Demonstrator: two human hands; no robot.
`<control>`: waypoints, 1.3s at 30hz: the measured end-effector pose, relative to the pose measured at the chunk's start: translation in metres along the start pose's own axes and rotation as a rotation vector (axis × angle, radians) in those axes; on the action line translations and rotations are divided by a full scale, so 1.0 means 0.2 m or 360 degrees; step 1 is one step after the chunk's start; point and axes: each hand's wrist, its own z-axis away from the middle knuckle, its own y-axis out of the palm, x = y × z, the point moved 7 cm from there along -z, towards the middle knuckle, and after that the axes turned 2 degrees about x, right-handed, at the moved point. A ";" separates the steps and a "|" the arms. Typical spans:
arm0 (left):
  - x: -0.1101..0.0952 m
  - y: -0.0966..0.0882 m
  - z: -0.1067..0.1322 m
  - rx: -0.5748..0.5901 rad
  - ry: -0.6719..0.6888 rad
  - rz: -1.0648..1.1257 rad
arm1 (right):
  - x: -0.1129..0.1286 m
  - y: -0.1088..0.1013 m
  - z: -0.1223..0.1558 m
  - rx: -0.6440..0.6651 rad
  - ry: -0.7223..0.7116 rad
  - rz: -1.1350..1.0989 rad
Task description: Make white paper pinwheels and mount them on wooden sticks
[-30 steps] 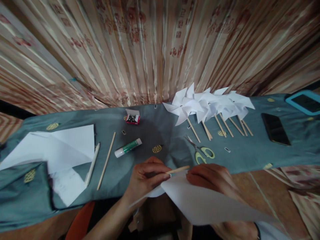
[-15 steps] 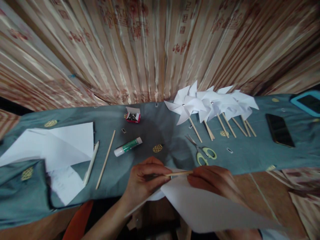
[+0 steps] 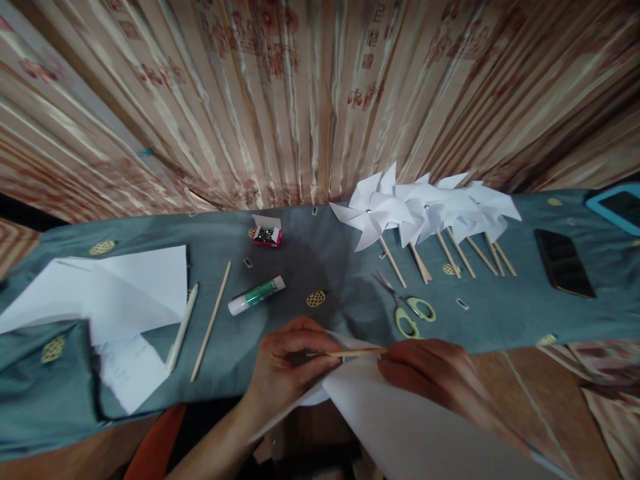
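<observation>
Hands, left (image 3: 290,360) and right (image 3: 430,373), hold stick (image 3: 357,351) at tablecloth (image 3: 500,320) edge; scissors (image 3: 407,310) just beyond.

No legible text, brand, number or sign anywhere.
Glue stick (image 3: 257,295): green label band, print too small to read.
Red pin box (image 3: 267,235), just behind glue stick: open flap, lettering not readable.
Curtain (image 3: 320,100), far behind glue stick: red seal-like motifs, maybe characters, too blurred to read.
Loose paper (image 3: 123,370), well left of glue stick on worktop (image 3: 340,260): faint grey marks, illegible.
White sheet (image 3: 400,420), nearer than glue stick: plain face.
Phone (image 3: 564,272), far right of glue stick: dark screen.
</observation>
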 end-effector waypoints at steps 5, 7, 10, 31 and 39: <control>-0.01 0.00 -0.01 0.0010 -0.0019 -0.0025 | -0.01 0.00 0.01 -0.0187 0.0235 -0.0056; -0.02 0.00 -0.01 -0.0018 -0.0013 -0.0039 | 0.01 0.00 0.00 -0.0155 0.0155 -0.0041; -0.01 0.00 -0.01 -0.0045 -0.0037 -0.0043 | 0.03 -0.01 -0.01 -0.0085 0.0037 0.0018; 0.03 -0.01 0.00 -0.0059 -0.0060 -0.0062 | 0.05 -0.03 -0.04 -0.0111 0.0171 -0.0070; -0.04 0.01 -0.03 -0.0001 -0.0076 -0.0087 | 0.03 -0.03 -0.04 -0.0087 0.0189 -0.0167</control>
